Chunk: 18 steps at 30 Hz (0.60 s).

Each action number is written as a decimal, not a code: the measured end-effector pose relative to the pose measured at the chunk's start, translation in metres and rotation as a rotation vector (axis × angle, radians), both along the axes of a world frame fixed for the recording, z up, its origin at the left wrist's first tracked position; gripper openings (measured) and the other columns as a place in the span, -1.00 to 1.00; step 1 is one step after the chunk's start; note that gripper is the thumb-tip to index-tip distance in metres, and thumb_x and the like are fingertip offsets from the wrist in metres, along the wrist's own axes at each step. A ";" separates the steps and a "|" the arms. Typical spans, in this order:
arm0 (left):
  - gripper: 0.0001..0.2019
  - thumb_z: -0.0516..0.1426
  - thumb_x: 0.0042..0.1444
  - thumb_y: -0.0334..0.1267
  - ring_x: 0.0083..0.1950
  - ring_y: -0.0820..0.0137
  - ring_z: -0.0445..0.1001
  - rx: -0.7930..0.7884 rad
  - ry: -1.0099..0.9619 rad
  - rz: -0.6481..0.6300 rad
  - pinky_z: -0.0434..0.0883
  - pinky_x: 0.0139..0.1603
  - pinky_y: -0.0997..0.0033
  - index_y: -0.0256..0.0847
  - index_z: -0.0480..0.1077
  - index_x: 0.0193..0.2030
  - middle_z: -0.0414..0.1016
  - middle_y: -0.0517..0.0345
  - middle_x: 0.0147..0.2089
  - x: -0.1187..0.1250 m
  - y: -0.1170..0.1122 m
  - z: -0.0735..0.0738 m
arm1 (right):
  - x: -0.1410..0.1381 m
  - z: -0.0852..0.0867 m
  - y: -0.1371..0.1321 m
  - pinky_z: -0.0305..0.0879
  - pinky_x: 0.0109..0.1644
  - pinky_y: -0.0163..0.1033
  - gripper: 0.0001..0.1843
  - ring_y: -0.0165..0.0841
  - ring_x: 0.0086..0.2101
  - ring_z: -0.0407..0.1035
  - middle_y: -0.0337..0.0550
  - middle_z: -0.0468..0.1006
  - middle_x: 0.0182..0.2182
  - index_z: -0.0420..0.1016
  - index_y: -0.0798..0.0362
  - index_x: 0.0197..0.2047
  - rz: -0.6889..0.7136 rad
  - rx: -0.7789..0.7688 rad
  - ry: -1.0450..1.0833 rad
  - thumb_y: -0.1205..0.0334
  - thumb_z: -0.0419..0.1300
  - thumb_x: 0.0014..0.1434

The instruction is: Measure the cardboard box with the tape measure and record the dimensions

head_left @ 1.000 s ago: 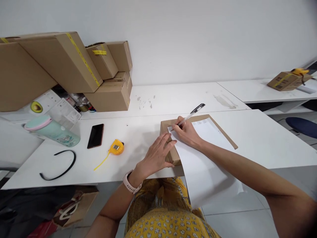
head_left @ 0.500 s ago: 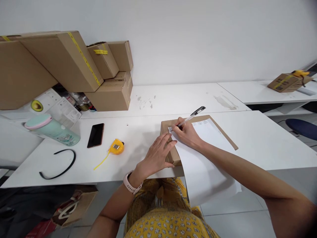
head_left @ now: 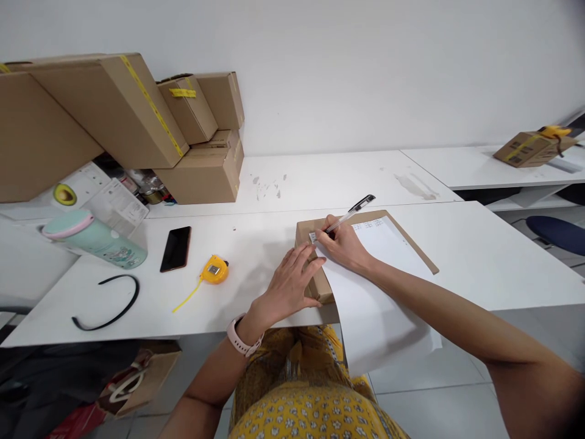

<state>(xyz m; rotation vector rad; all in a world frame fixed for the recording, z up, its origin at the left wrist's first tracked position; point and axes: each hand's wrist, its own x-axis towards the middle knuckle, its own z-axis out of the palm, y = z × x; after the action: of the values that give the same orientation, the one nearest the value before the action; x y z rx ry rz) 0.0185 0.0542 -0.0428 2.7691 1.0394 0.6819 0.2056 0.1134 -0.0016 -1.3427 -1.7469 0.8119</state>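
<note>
A pen (head_left: 351, 213) with a clear barrel and black cap end is pinched in my right hand (head_left: 340, 244), its tip down at the upper left of a white sheet of paper (head_left: 370, 292). Handwriting shows along the sheet's top edge. Beneath the paper lies a flat cardboard box (head_left: 305, 229), and the sheet's lower end curls over the table's front edge. My left hand (head_left: 292, 277) rests with fingers stretched out on the left side of the box and the paper's edge. Its thumb lies near the box's front corner.
Left on the white table (head_left: 256, 244) lie a yellow tape measure (head_left: 214, 269), a phone (head_left: 176, 249), a black headband (head_left: 134, 292) and a mint-green tumbler (head_left: 100, 241). Several cardboard boxes (head_left: 201, 177) are stacked behind. A taped carton (head_left: 521, 149) stands far right.
The view has shifted very slightly. My right hand with the pen has stirred only a little at the same spot on the paper; my left hand stays in place.
</note>
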 end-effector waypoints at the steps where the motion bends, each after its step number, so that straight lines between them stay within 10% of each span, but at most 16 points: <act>1: 0.02 0.52 -0.21 -0.02 0.51 -0.14 0.08 0.002 0.002 0.001 0.21 0.43 -0.23 -0.19 0.11 0.32 0.15 -0.36 0.43 0.000 0.000 0.000 | 0.000 0.000 0.000 0.00 -0.45 -0.25 -0.79 -0.44 -0.56 0.09 -0.39 0.19 -0.64 0.15 -0.04 -0.44 -0.002 0.002 -0.002 0.19 0.14 0.14; 18: 0.00 0.52 -0.21 -0.03 0.51 -0.14 0.10 -0.010 0.028 0.025 0.18 0.43 -0.27 -0.15 0.13 0.32 0.18 -0.36 0.42 0.001 -0.001 0.003 | 0.001 -0.001 0.001 -0.01 -0.45 -0.26 -0.78 -0.45 -0.55 0.07 -0.39 0.15 -0.63 0.14 -0.04 -0.46 -0.027 0.013 0.050 0.20 0.14 0.13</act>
<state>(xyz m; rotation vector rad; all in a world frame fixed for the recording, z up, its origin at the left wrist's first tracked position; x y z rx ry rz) 0.0194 0.0527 -0.0400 2.7692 1.0811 0.6412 0.2065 0.1144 -0.0027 -1.3234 -1.6892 0.8116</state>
